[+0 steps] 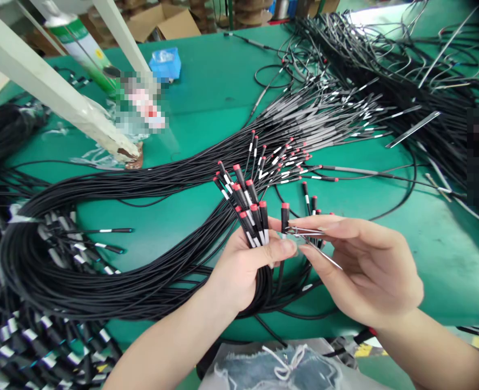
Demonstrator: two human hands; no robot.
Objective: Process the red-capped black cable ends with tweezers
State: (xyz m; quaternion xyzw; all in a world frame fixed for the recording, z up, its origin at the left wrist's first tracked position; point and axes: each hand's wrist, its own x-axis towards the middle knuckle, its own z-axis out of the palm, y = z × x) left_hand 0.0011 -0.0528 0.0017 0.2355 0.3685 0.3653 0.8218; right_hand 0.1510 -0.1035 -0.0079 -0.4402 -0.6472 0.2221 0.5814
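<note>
My left hand (249, 260) is closed around a bunch of black cables (249, 208). Their red-tipped connector ends, several with white labels, stick up above the thumb. One cable end (284, 214) stands a little apart from the others, between my two hands. In my right hand (369, 265) is a pair of thin metal tweezers (308, 233), pinched between thumb and fingers. Its tips are at that single cable end, just below the black connector; whether they grip it I cannot tell. The fingertips of both hands almost meet there.
A thick loop of black cables (113, 292) curves across the green table (207, 103). More red-tipped ends (288, 157) and grey-sleeved cables (320, 122) lie beyond my hands. At left stand a white metal post (60, 92), a spray can (79, 46) and a blue box (165, 64).
</note>
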